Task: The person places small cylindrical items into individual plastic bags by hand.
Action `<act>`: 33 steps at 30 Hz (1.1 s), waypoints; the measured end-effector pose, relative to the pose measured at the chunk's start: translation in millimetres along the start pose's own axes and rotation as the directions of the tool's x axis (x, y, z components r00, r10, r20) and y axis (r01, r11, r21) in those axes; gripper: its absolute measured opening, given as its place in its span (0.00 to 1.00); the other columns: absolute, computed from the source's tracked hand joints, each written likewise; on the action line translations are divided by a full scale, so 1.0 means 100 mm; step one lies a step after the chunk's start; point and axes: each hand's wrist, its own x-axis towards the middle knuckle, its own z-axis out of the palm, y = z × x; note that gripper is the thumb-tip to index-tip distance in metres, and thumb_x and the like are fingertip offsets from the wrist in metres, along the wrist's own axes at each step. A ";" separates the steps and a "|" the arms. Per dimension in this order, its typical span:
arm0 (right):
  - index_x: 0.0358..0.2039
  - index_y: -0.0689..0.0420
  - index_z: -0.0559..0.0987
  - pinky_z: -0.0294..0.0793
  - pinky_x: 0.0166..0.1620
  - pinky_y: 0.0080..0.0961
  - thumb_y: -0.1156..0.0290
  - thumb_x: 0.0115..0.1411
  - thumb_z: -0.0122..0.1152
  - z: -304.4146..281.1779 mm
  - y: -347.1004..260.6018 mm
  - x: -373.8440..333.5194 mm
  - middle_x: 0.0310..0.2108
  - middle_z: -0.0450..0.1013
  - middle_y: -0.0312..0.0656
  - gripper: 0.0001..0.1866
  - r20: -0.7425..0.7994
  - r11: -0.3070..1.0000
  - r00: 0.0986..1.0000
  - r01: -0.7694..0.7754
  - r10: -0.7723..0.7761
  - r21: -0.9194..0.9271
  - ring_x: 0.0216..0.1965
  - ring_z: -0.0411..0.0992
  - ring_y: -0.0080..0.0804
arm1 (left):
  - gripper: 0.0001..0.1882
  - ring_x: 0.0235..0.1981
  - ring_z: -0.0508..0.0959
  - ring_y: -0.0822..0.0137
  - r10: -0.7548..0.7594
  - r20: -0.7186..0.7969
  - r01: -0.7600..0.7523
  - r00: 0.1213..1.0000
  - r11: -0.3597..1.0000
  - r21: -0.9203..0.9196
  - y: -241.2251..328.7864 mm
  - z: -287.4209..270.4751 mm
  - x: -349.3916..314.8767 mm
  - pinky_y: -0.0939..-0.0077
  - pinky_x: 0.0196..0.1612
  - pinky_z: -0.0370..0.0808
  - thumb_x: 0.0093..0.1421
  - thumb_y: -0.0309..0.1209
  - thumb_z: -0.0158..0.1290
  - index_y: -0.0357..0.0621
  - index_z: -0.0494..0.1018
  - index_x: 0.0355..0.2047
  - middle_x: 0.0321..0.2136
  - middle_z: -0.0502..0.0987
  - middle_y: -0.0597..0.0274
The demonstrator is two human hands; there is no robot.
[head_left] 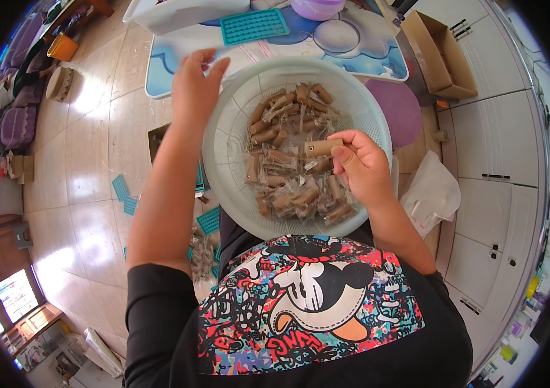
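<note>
In my right hand (362, 167) a short brown tube (319, 149) is pinched between thumb and fingers, lying level over a large pale-green mesh basin (226, 149). My left hand (196, 83) is raised beyond the basin's left rim, beside the table edge. Its thumb stands away from the fingers and nothing shows in it. The basin rests on my lap. Many similar brown tubes (281, 178) lie heaped inside it, at least some of them with crinkled clear plastic around them.
Ahead is a blue-and-white table (368, 48) with a teal gridded tray (254, 26), a white bin (178, 14) and a purple container (317, 6). Several teal trays (209, 220) lie on the floor at left. A cardboard box (440, 58) and a white plastic bag (431, 194) are at right.
</note>
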 end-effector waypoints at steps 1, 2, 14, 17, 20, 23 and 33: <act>0.38 0.63 0.70 0.62 0.24 0.11 0.72 0.57 0.54 0.04 0.00 -0.01 0.22 0.68 0.32 0.10 0.010 0.999 1.000 -0.030 0.030 0.042 0.21 0.62 0.14 | 0.21 0.35 0.74 0.61 -0.038 0.015 0.036 0.999 0.995 0.093 -0.23 0.07 0.13 0.72 0.38 0.70 0.50 0.39 0.56 0.38 0.71 0.40 0.36 0.74 0.52; 0.38 0.63 0.70 0.61 0.24 0.11 0.72 0.57 0.54 0.07 0.01 -0.01 0.22 0.67 0.32 0.10 0.014 0.995 0.998 -0.060 0.059 0.083 0.20 0.62 0.14 | 0.22 0.39 0.72 0.57 -0.073 0.032 0.066 0.997 0.981 0.181 -0.38 0.14 0.22 0.70 0.42 0.69 0.47 0.43 0.57 0.39 0.72 0.37 0.37 0.73 0.51; 0.42 0.64 0.70 0.61 0.26 0.10 0.73 0.58 0.52 0.03 0.03 -0.02 0.23 0.67 0.32 0.12 -0.001 0.999 0.999 -0.032 0.033 0.035 0.21 0.62 0.14 | 0.13 0.25 0.75 0.66 -0.349 0.234 0.321 0.907 0.935 0.150 -0.60 0.10 0.45 0.74 0.29 0.70 0.45 0.36 0.58 0.40 0.73 0.28 0.23 0.76 0.58; 0.42 0.64 0.70 0.61 0.26 0.10 0.73 0.58 0.52 0.01 0.01 -0.02 0.24 0.67 0.32 0.12 0.008 1.000 1.000 0.012 -0.012 -0.002 0.22 0.62 0.14 | 0.11 0.24 0.75 0.68 -0.360 0.242 0.354 0.901 0.933 0.067 -0.67 0.04 0.42 0.75 0.27 0.71 0.47 0.32 0.56 0.39 0.73 0.30 0.25 0.76 0.59; 0.42 0.64 0.70 0.61 0.26 0.10 0.73 0.58 0.52 0.00 -0.02 -0.03 0.24 0.67 0.32 0.12 0.012 1.000 1.000 0.020 -0.020 -0.014 0.22 0.62 0.14 | 0.11 0.23 0.76 0.69 -0.366 0.291 0.376 0.884 0.926 0.021 -0.71 -0.01 0.38 0.76 0.26 0.71 0.50 0.30 0.54 0.38 0.72 0.33 0.27 0.76 0.58; 0.42 0.64 0.70 0.61 0.26 0.10 0.73 0.58 0.52 -0.01 -0.02 -0.04 0.25 0.68 0.32 0.12 0.011 1.000 1.000 0.029 -0.029 0.002 0.22 0.62 0.14 | 0.10 0.24 0.77 0.68 -0.406 0.258 0.453 0.877 0.877 -0.161 -0.62 -0.05 0.34 0.77 0.24 0.72 0.53 0.28 0.51 0.36 0.70 0.35 0.28 0.76 0.57; 0.42 0.63 0.70 0.61 0.26 0.10 0.71 0.58 0.53 0.07 -0.04 -0.05 0.25 0.68 0.32 0.13 0.016 0.999 1.000 0.028 -0.027 -0.033 0.22 0.62 0.14 | 0.08 0.27 0.76 0.69 -0.426 0.289 0.505 0.857 0.807 -0.306 -0.45 0.15 0.44 0.77 0.31 0.75 0.53 0.26 0.48 0.31 0.69 0.31 0.25 0.73 0.57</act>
